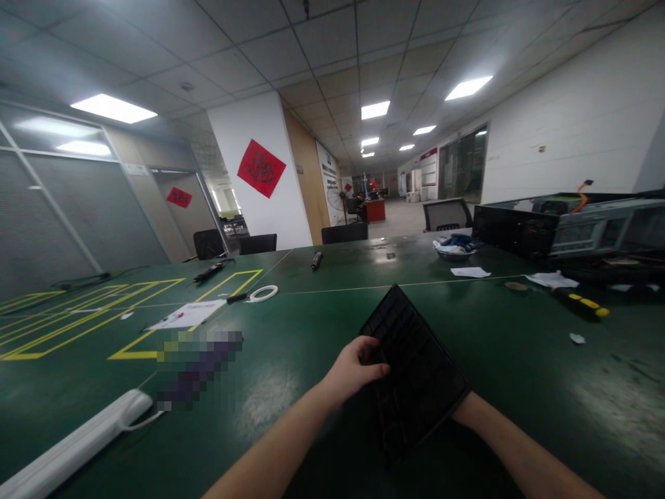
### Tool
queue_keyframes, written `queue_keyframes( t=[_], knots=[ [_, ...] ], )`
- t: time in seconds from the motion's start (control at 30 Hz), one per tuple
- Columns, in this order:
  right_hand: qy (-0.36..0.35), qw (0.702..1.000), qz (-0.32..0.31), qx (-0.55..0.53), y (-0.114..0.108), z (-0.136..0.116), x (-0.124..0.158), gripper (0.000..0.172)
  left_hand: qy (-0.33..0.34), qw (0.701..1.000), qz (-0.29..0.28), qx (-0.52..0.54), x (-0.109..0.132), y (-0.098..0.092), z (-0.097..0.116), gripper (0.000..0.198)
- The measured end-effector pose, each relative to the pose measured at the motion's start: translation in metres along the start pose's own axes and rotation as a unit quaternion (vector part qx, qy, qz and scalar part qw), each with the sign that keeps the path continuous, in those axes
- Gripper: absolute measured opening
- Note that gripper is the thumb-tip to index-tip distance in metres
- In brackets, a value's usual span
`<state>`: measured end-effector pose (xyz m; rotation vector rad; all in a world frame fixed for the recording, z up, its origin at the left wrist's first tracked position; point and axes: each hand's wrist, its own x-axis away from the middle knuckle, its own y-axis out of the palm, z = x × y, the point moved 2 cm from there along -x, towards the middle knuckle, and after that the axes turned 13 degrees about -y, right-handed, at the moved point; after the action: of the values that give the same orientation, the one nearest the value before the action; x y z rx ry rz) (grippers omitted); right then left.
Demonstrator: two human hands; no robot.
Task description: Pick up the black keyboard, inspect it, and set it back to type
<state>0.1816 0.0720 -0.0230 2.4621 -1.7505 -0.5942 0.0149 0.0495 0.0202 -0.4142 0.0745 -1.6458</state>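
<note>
A black rectangular plastic panel [415, 367] with a ribbed, grid-like face is held tilted above the green table [291, 346]. My left hand [356, 367] is at the panel's left edge, its thumb and fingers curled against it. From the right, my right hand [462, 407] reaches behind the lower right edge and supports the panel. Its fingers are hidden by the panel.
An open computer case [545, 225] with an orange cable stands at the right. Near it lie a yellow-and-black screwdriver [580, 303], white paper [470, 272] and a bowl [453, 251]. A long white object [77, 443] lies at the left, near a white ring [264, 294].
</note>
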Motion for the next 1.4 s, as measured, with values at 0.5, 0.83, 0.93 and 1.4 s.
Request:
queue_keyframes(
  t=[0.5, 0.83, 0.93, 1.4],
  knots=[
    [-0.057, 0.967, -0.115, 0.219, 0.001, -0.02, 0.0, 0.037, 0.153, 0.893, 0.258, -0.336, -0.006, -0.036, 0.015, 0.026],
    [0.043, 0.928, -0.161, 0.334, 0.006, -0.038, 0.006, 0.042, -0.159, 0.763, 0.416, -0.469, -0.052, -0.133, -0.002, 0.049],
    [0.043, 0.929, -0.165, 0.328, 0.004, -0.037, 0.007, 0.042, -0.154, 0.748, 0.421, -0.49, -0.053, -0.131, 0.0, 0.05],
    [0.009, 0.916, -0.154, 0.369, 0.004, -0.032, 0.007, 0.044, 0.053, 0.782, 0.311, -0.538, 0.0, -0.061, -0.04, 0.037]
  ],
)
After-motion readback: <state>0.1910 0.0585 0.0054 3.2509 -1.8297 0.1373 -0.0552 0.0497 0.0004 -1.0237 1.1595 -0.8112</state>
